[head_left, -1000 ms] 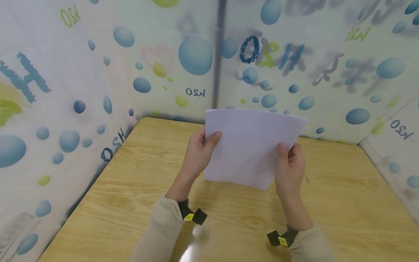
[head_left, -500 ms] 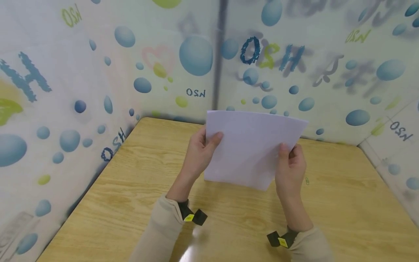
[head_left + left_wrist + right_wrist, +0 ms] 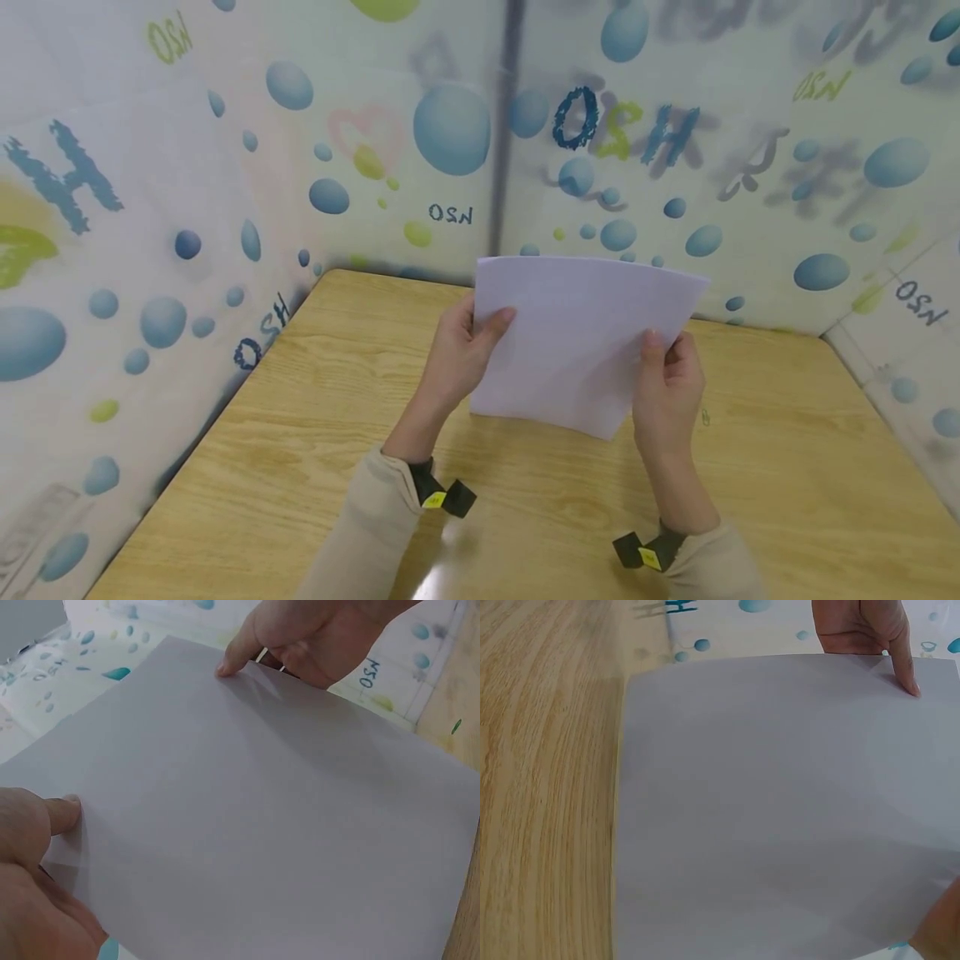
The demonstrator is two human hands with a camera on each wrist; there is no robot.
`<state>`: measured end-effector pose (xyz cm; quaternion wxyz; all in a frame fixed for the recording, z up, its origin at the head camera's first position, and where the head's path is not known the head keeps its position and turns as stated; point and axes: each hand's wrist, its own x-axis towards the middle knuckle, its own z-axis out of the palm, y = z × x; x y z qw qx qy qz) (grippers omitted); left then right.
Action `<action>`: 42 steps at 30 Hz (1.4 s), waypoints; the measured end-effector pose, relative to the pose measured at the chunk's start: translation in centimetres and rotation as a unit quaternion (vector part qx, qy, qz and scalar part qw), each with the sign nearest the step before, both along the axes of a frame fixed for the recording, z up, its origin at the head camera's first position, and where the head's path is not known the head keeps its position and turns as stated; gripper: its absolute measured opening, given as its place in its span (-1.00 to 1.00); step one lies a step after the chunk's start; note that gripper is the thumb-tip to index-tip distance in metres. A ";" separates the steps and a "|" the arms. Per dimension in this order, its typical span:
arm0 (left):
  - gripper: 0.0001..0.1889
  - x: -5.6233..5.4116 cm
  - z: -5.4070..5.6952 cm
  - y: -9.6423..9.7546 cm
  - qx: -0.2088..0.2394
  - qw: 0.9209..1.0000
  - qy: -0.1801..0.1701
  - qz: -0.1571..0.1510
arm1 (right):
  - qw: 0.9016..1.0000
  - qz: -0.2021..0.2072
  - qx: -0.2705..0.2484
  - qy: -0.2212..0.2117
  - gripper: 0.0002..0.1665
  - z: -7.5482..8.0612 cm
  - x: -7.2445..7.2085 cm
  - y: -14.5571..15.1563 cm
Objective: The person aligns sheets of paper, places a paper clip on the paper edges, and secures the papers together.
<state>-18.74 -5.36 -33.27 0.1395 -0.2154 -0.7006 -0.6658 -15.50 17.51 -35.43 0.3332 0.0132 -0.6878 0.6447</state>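
Both hands hold up a blank white sheet of paper (image 3: pixel 562 342), tilted upright with its lower edge close to the table. At its left edge the left hand (image 3: pixel 457 354) pinches it, thumb on the near face and fingers behind. My right hand (image 3: pixel 669 400) grips the right edge the same way, its thumb pressing the near face and its fingers curled behind. The paper (image 3: pixel 255 802) bows slightly between the hands in the left wrist view. In the right wrist view the sheet (image 3: pixel 765 795) fills most of the picture, and the left hand (image 3: pixel 866 626) shows at its top edge.
A small green paper clip (image 3: pixel 705 417) lies on the wooden table (image 3: pixel 555 517), right of the right hand. Walls (image 3: pixel 390 167) printed with blue bubbles and lettering stand close along the back and sides of the table. Each wrist wears a black strap with a small camera block (image 3: pixel 458 497).
Almost nothing differs. The head view has shifted very slightly, while both hands keep the same hold on the paper.
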 end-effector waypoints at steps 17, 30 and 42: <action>-0.71 1.4 1.8 0.2 -0.017 0.998 -0.057 0.007 | 1.000 0.007 -0.002 -0.016 -0.62 -0.4 -0.2 0.1; -0.71 0.0 0.0 0.2 -0.020 0.999 -0.028 0.024 | 0.999 0.002 0.036 -0.018 -0.62 -0.5 -0.2 0.0; -0.72 1.8 2.2 0.3 -0.016 0.999 -0.030 0.014 | 0.999 0.003 0.039 -0.002 -0.63 -0.1 -0.1 0.3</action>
